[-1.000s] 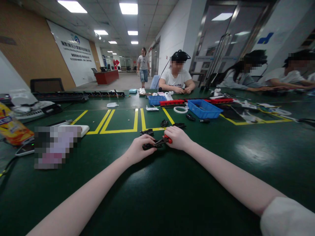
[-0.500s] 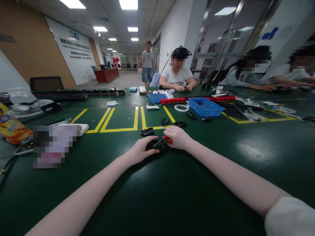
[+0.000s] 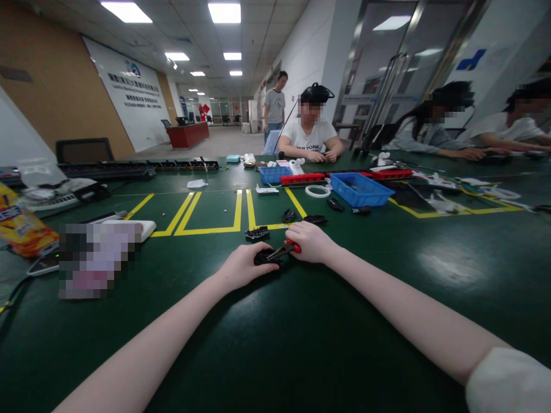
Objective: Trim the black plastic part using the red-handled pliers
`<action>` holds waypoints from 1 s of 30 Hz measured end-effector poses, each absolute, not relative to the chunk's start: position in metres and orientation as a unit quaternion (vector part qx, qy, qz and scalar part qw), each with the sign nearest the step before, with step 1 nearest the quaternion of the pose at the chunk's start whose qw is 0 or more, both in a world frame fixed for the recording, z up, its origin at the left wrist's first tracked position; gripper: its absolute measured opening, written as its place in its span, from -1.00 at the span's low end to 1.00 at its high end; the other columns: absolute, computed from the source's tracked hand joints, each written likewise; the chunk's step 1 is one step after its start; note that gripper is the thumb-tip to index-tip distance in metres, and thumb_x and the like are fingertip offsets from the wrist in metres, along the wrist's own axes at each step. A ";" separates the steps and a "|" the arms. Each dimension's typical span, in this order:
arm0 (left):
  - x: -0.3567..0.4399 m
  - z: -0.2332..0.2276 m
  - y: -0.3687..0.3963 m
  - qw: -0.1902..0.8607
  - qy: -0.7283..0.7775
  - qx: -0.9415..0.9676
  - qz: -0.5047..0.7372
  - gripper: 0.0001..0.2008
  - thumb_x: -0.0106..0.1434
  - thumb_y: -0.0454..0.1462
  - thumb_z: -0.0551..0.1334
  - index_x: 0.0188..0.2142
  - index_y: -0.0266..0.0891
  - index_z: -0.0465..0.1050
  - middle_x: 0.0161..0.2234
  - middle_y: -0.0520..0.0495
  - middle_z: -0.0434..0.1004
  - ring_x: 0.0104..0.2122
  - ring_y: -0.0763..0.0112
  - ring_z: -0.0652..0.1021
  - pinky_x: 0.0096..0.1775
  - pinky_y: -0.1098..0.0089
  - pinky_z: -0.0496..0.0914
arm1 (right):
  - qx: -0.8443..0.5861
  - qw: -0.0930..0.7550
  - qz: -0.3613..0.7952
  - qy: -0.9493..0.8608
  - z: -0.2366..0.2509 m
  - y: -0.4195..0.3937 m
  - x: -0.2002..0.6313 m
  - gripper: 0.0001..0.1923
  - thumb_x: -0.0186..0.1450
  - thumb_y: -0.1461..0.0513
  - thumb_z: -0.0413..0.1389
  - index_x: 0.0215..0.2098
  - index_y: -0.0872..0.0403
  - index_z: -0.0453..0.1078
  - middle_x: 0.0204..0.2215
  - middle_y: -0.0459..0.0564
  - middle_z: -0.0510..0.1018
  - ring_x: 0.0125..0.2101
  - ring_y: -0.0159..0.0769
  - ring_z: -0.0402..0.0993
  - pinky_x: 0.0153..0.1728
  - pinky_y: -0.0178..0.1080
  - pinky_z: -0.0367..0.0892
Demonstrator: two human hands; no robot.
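Observation:
My left hand rests on the green table and grips a small black part from the left. My right hand is closed on red-handled pliers, whose dark jaws point left and meet the black part. Just beyond my hands lie more small black parts: a toothed one, a rounded one and a flat one. Yellow tape lines mark boxes on the table behind them.
A blue bin, a white tape ring, a smaller blue bin and red strips lie further back. An orange snack bag and a white device sit left. Other people sit across and at right; one stands behind.
My left hand has settled lower over the black part while the pliers stay on it. The standing person in the background has walked to the right.

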State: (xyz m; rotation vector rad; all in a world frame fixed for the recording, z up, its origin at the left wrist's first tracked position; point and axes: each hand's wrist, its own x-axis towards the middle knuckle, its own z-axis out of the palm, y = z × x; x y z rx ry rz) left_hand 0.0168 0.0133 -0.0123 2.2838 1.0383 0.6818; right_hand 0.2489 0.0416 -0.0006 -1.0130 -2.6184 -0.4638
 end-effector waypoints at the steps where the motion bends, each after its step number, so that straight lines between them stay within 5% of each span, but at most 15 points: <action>1: 0.017 -0.012 0.013 0.268 0.385 0.846 0.252 -0.59 0.14 -0.05 0.29 -0.06 -0.18 0.46 -0.21 -0.06 0.58 -0.29 0.26 0.54 -0.27 0.33 0.38 | -0.351 0.147 -0.160 -0.911 0.000 0.042 0.249 -0.97 0.11 0.28 0.09 -0.45 0.10 0.33 -0.42 0.04 0.48 -0.38 -0.25 0.33 -0.33 -0.24 0.14; 10: 0.016 -0.013 0.018 0.272 0.389 0.839 0.265 -0.60 0.11 -0.04 0.32 -0.10 -0.17 0.51 -0.24 -0.02 0.59 -0.30 0.28 0.55 -0.27 0.36 0.38 | -0.385 0.148 -0.161 -0.897 -0.003 0.038 0.246 -0.98 0.11 0.28 0.08 -0.45 0.10 0.32 -0.43 0.05 0.47 -0.36 -0.23 0.34 -0.32 -0.23 0.16; 20: 0.017 -0.015 0.020 0.249 0.412 0.821 0.306 -0.63 0.09 -0.09 0.35 -0.12 -0.19 0.51 -0.24 -0.04 0.60 -0.27 0.26 0.57 -0.22 0.33 0.40 | -0.432 0.155 -0.155 -0.875 -0.002 0.027 0.237 -0.76 0.14 0.08 0.12 -0.48 0.08 0.29 -0.43 0.06 0.48 -0.40 -0.21 0.37 -0.37 -0.22 0.17; 30: 0.018 -0.010 0.022 0.238 0.429 0.819 0.297 -0.61 0.12 -0.03 0.32 -0.14 -0.20 0.50 -0.26 -0.04 0.59 -0.29 0.28 0.56 -0.28 0.37 0.39 | -0.426 0.166 -0.115 -0.882 -0.003 0.039 0.240 -0.80 0.14 0.13 0.13 -0.50 0.07 0.26 -0.46 0.03 0.48 -0.44 -0.24 0.38 -0.40 -0.24 0.19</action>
